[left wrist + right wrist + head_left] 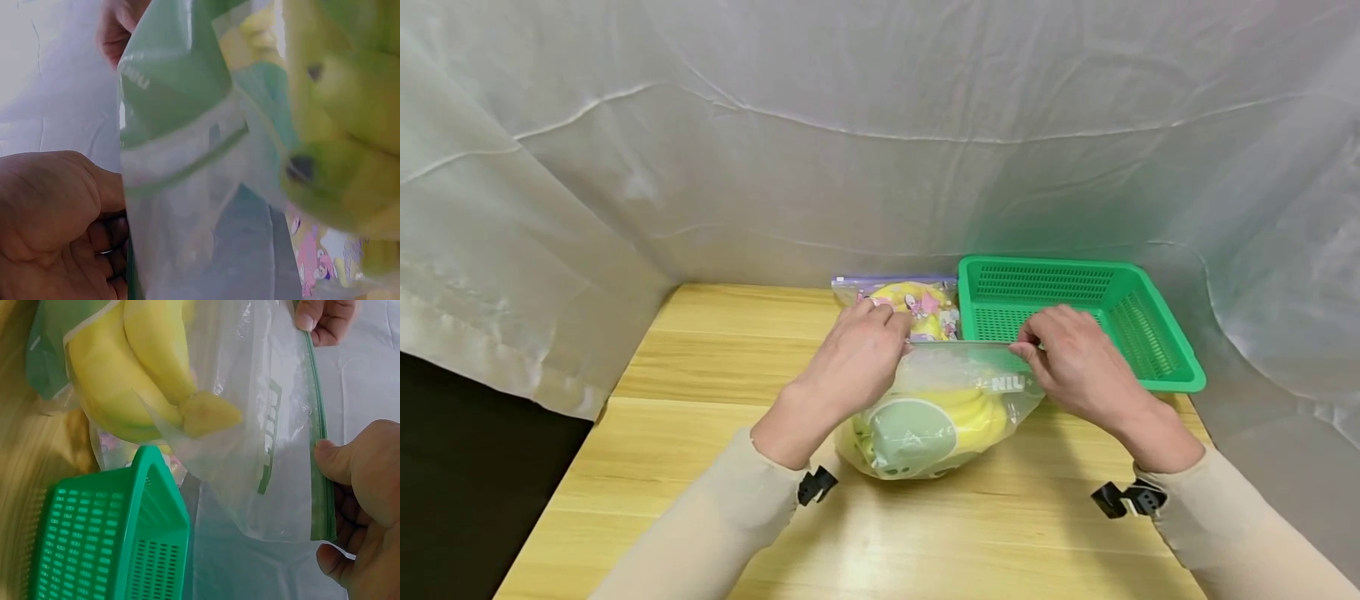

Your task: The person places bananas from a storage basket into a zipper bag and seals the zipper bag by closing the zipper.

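Note:
A clear zip bag (913, 433) with green printing holds a bunch of yellow bananas (103, 375), their dark tips greenish in the left wrist view. My left hand (859, 358) pinches the left part of the bag's top edge. At the right end of that edge, my right hand (1078, 367) grips between thumb and fingers. Stretched between both hands, the green zip strip (317, 400) runs nearly straight. Whether the bag's bottom touches the table cannot be told.
Behind the held bag lies another zip bag (936, 304) with a purple top, pink cartoon prints and yellow contents. A green perforated basket (1045, 262) stands at the back right of the wooden table (700, 433). Pale cloth (850, 183) hangs around the back and sides.

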`<state>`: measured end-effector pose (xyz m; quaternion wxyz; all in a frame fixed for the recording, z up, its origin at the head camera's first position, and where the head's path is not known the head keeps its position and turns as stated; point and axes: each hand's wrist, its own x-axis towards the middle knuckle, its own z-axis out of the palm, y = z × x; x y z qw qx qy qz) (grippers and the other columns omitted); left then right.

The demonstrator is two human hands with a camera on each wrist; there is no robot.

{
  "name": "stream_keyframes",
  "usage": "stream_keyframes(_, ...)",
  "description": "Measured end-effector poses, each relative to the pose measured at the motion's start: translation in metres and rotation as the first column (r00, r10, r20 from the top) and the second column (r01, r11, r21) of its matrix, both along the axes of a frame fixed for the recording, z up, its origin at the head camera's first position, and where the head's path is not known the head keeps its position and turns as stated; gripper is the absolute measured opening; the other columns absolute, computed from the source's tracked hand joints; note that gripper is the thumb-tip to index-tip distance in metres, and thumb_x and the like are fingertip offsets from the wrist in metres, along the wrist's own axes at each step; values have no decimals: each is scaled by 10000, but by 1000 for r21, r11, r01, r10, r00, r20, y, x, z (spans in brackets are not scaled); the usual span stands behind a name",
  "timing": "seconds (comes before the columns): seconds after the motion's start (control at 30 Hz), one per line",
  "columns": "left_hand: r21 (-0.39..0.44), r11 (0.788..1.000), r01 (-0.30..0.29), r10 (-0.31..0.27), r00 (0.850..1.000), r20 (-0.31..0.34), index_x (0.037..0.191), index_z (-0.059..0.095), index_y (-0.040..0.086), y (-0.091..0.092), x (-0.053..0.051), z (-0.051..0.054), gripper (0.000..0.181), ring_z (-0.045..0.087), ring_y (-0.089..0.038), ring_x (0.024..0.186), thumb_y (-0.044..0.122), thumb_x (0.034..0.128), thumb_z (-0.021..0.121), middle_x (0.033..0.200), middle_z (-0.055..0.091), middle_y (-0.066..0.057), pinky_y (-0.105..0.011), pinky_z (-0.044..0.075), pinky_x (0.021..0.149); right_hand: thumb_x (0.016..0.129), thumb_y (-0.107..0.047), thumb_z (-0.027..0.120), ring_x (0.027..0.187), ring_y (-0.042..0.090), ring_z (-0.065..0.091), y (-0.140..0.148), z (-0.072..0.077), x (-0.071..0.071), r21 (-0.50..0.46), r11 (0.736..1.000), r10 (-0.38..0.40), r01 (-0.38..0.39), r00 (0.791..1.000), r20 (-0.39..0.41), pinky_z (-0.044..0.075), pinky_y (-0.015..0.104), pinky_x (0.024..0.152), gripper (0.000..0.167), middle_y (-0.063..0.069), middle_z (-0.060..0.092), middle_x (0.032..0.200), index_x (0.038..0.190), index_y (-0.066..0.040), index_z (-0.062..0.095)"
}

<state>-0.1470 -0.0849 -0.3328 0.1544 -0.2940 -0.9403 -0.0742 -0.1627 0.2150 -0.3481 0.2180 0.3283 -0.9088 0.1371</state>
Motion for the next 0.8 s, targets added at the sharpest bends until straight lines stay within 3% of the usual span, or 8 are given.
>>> stream_keyframes(0.33,5,1000,-29,29,1000,10,1012,674,61,-22,0,0,83,593,-280,964,140,1025,657,944,675,-68,-420,497,897,922,-87,786,830,265,570,5,1,-1,-11,1000,-27,27,999,25,419,462,794,175,29,625,825,866,-93,620)
stream_keyframes(0.53,24,998,-57,56,998,29,1006,686,51,-43,3,0,86,594,-269,910,137,1008,692,943,688,-67,-399,475,865,921,-88,785,805,256,558,6,1,-2,-5,999,-38,38,999,24,424,465,792,182,27,611,812,861,-96,613)
stream_keyframes(0.8,116,992,-52,44,996,76,1037,695,22,-61,5,4,114,618,-284,926,134,1013,691,956,697,-71,-405,473,893,914,-110,787,807,282,572,3,6,-5,6,1000,-25,25,998,-53,392,448,738,181,40,627,823,869,-95,613)
